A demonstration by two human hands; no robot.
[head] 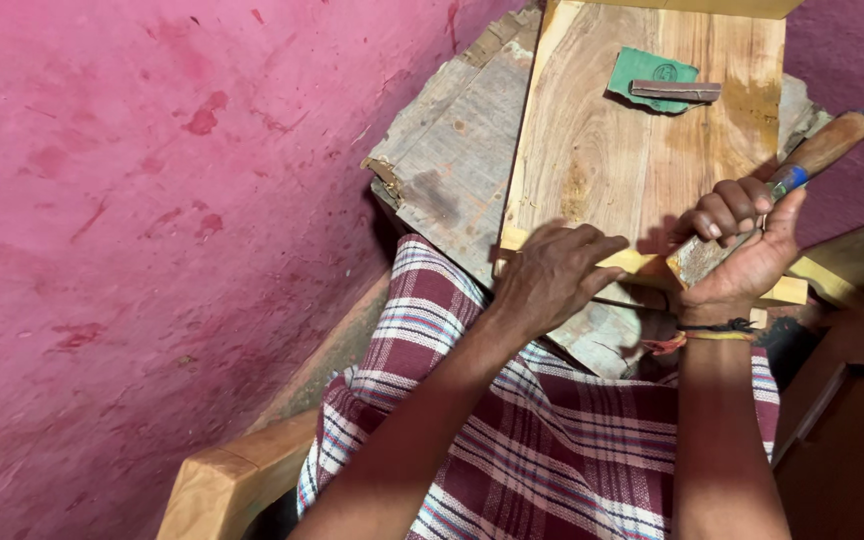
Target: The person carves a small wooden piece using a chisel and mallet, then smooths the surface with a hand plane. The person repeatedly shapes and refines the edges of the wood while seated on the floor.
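Left hand (552, 275) pressed flat, fingers stretched, pinning a narrow yellow wood strip (642, 265) against the lower edge of a pale wooden board (632, 150). Right hand (742, 245) wrapped tightly around a chisel (802, 165), wooden handle pointing up to the right, wide blade angled down onto the strip. Blade tip hidden behind the fingers. Farther up on the board, green sandpaper (652, 75) under a small flat stick (676, 91). Top of board cut off. Checked cloth (552, 450) over the lap.

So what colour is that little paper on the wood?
Green, the sandpaper piece; head view shows it.
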